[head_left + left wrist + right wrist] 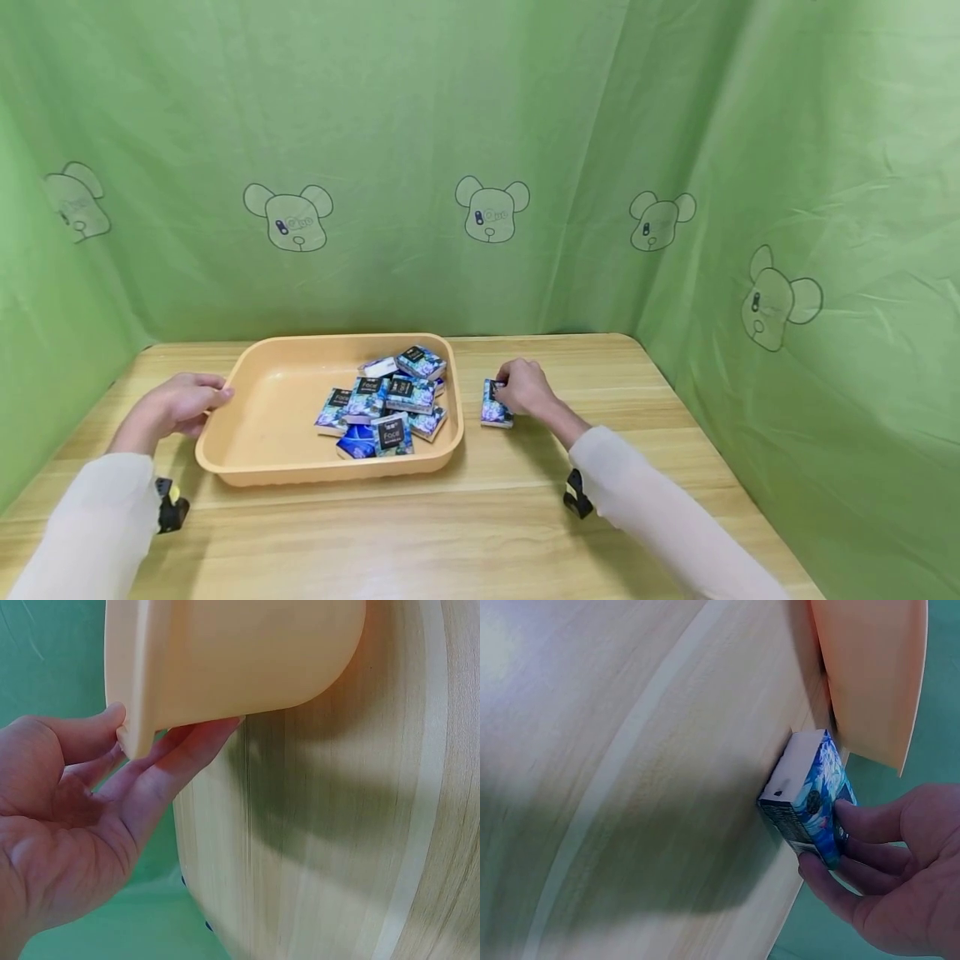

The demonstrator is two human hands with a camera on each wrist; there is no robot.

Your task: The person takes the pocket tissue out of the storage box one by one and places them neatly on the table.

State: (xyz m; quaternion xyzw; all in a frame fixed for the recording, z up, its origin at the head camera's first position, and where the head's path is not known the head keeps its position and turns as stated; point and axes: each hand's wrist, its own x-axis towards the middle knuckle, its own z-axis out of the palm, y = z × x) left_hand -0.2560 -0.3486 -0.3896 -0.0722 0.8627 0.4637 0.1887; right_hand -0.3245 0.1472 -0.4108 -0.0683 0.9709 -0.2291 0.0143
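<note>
My left hand (183,402) pinches the left rim of a shallow peach plastic tray (262,477), thumb over the edge and fingers under it, as the left wrist view shows. Several small packs of tissues (392,435) with blue floral print and black labels lie heaped in the tray's right half. To the right of the tray, my right hand (527,387) holds one more tissue pack (497,414) on the table. In the right wrist view, thumb and fingers grip that pack (819,796) by its printed face and side, while its white side faces the camera.
The wooden table (480,533) bears the tray and the single pack. Green curtains (390,100) with bear-head outlines enclose the back and both sides. A black wrist device (577,494) sits under the right sleeve, another (172,506) under the left.
</note>
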